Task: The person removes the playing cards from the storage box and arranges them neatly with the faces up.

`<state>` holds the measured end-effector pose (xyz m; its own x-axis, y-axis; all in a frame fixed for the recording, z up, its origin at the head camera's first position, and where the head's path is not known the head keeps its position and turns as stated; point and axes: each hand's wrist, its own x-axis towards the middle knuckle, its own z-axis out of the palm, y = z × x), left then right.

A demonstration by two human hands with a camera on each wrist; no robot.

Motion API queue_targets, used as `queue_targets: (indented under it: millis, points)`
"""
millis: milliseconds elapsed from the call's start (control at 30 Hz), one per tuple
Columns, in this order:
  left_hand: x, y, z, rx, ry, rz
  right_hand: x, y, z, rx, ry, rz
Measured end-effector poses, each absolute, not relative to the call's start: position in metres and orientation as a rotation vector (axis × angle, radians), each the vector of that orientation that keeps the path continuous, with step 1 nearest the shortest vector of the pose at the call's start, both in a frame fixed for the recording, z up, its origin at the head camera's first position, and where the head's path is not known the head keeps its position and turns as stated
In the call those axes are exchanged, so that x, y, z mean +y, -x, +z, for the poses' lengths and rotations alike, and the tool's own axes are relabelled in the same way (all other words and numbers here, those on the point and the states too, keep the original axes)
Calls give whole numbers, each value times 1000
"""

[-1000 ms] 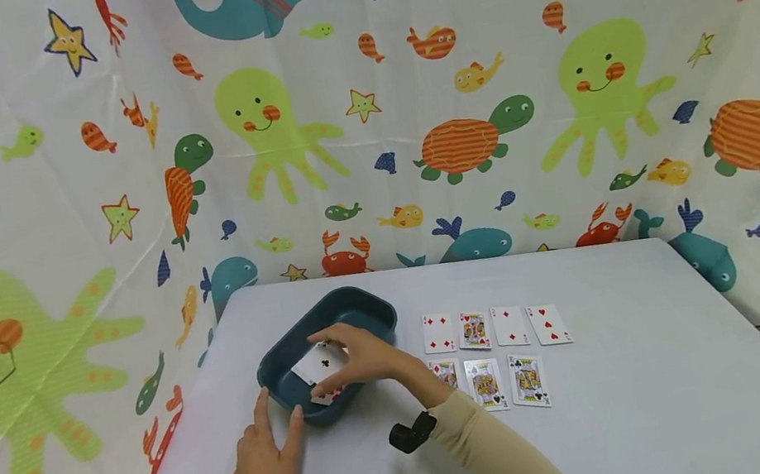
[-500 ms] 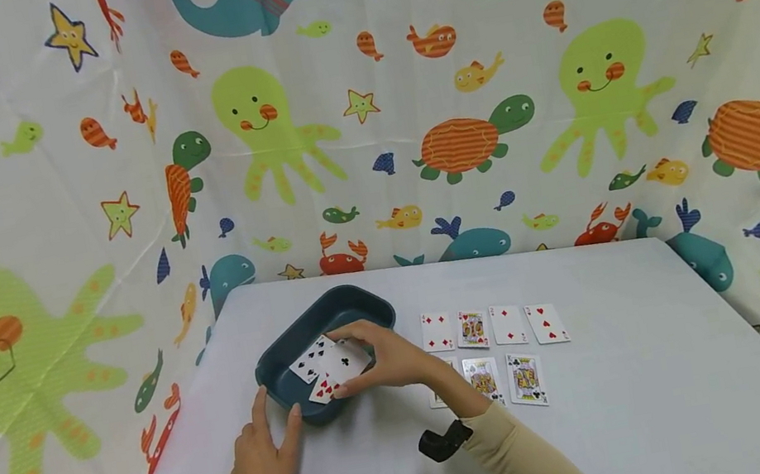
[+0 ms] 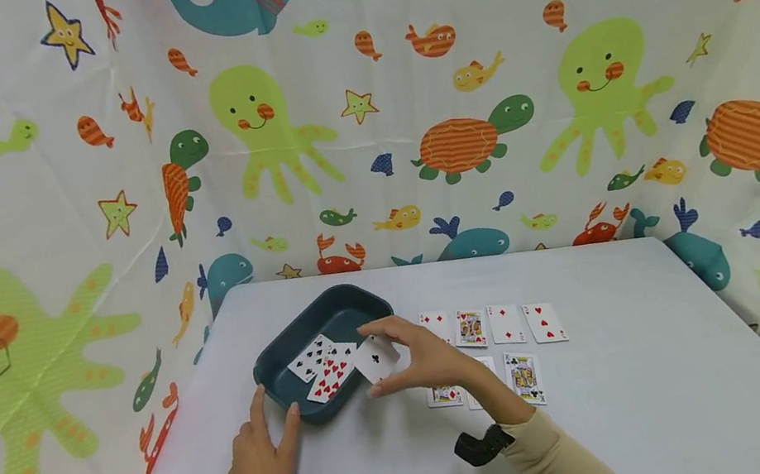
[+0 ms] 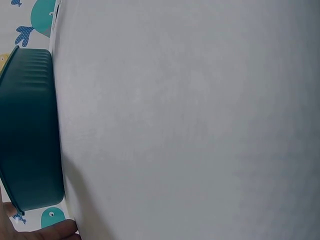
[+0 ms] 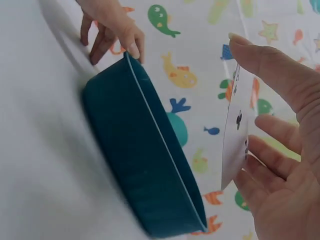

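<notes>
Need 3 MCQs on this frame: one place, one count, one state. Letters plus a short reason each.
1. Where is the left hand?
A. at the tray's near rim
B. on the card rows
C. off the table

2. How many cards lie in the far row?
A. two
B. four
C. six

3. What is the right hand doing?
A. lying flat
B. pinching a club card
C. gripping the tray

Answers: 1 A, its fingers touch the tray. 2 B, four lie side by side. 3 B, the club card sits between thumb and fingers.
</notes>
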<state>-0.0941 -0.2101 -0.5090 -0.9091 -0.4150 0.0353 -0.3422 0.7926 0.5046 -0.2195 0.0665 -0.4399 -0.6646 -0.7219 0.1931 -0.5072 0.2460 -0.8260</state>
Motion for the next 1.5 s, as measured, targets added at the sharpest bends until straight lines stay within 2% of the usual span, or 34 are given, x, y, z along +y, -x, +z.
queue_targets:
  millis: [600,1500]
  points:
    - [-211,93,-509,-2838,-584,-758,160,203,-460,2427,979,-1315]
    - [-213,94,-511,-2833,-570,-787,258,191,-488,2685,803,-1120]
